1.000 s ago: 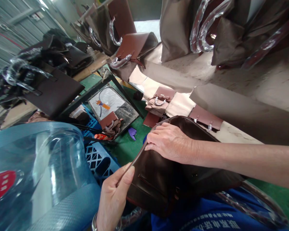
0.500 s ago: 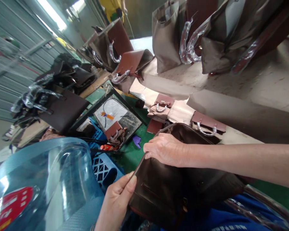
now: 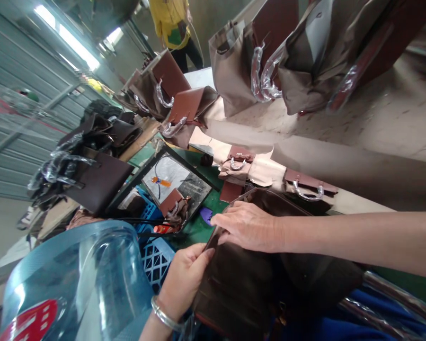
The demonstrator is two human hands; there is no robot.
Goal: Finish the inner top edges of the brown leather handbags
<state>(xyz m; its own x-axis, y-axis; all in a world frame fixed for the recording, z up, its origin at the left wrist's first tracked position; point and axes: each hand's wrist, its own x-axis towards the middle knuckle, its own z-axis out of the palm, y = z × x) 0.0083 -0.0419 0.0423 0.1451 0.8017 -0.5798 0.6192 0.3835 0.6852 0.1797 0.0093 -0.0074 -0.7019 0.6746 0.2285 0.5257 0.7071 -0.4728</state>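
A dark brown handbag (image 3: 241, 279) lies open toward me over blue cloth, its inside in shadow. My left hand (image 3: 186, 274), with a silver bangle at the wrist, pinches the bag's rim between thumb and fingers. Just above it, my right hand (image 3: 250, 227) reaches in from the right and grips the same rim, fingers bent over the edge. Plastic-wrapped handles (image 3: 379, 312) of the bag stick out at the lower right.
A large blue water bottle (image 3: 74, 279) stands close on the left, beside a blue crate (image 3: 156, 260). Brown bags (image 3: 230, 71) line the bench (image 3: 376, 113) on the right. Dark bags (image 3: 99, 177) pile up at left. A person in yellow (image 3: 168, 23) stands behind.
My view has shifted slightly, showing more of the person behind. My left hand has risen a little along the rim, nearer the right hand, and its bangle now shows.
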